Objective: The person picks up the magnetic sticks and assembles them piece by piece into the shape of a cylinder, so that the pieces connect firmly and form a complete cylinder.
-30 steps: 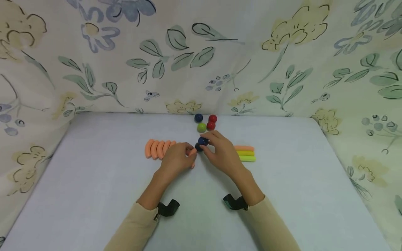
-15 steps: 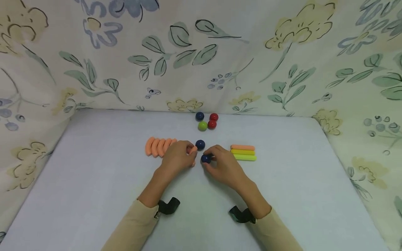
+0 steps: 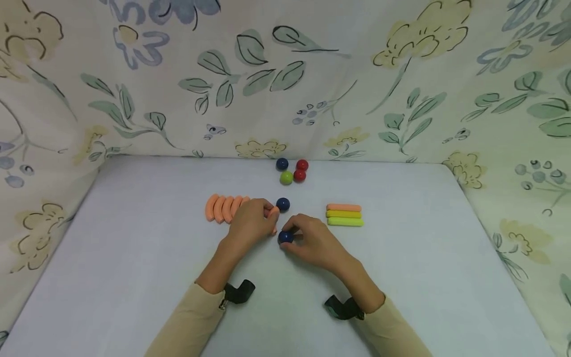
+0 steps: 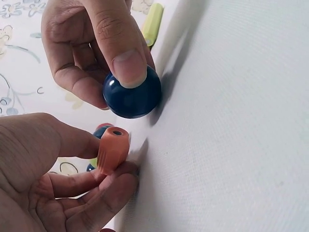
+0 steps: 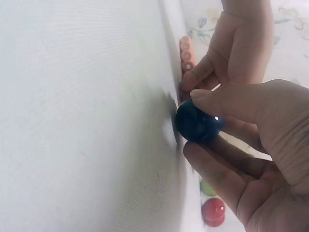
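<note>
Pinching a blue ball point(image 3: 285, 237) from opposed sides, the right hand point(image 3: 311, 241) presumably prevents rolling. Just beside this grip, the left hand point(image 3: 251, 219) pinches an orange piece point(image 4: 113, 151). Beyond both grips sits a second blue ball point(image 3: 283, 204); coloured sticks point(image 3: 344, 214) lie to their right.

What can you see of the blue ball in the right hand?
The blue ball is smooth, glossy and dark, perhaps plastic, with bright highlights. The right hand pinches it between thumb and fingers, close beside the left hand. It is over the white tabletop; whether it touches that, I cannot tell.
</note>
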A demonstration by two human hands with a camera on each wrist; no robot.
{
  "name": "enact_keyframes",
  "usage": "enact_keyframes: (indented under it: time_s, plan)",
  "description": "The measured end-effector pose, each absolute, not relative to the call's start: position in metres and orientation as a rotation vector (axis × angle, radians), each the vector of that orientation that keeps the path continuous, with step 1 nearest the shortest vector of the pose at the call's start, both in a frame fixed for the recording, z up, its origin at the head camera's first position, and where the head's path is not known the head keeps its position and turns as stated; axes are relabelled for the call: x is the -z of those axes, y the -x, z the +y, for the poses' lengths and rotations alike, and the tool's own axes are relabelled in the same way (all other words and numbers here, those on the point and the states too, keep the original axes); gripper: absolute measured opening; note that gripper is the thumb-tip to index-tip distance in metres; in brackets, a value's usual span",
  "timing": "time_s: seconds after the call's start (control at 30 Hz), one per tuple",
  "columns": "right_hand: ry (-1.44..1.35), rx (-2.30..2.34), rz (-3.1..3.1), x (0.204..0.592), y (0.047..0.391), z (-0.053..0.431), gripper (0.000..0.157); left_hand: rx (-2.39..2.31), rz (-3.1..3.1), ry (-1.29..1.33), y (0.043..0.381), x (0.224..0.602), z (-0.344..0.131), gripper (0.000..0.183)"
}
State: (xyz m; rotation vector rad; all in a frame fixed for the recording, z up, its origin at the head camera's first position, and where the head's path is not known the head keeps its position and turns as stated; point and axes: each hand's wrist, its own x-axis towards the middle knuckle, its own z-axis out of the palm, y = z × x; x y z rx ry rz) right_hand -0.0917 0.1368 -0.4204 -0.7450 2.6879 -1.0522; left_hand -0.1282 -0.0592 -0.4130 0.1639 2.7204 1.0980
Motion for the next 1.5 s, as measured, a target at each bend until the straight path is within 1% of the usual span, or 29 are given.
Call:
enact_keyframes:
  time_s: [0.27,0.8,0.93,1.23,1.5]
  plan:
    - [0.756,1.088,2.651,0.421,0.088,0.134,0.029,-1.109,2.746,-0.162,0.128,0.416,-0.058,0.026]
    - [0.793,1.051,2.666,0.421,0.09,0.138,0.031,-1.095,2.766,-0.151,0.128,0.414,-0.059,0.029]
    - [0.805,1.025,2.711,0.421,0.089,0.138,0.029,-1.084,2.769,-0.153,0.128,0.412,-0.06,0.032]
    - [0.663,0.898,2.827,0.421,0.088,0.134,0.027,-1.052,2.78,-0.179,0.127,0.41,-0.062,0.031]
    - [0.621,0.868,2.795,0.415,0.091,0.143,0.029,-1.021,2.776,-0.134,0.125,0.403,-0.068,0.033]
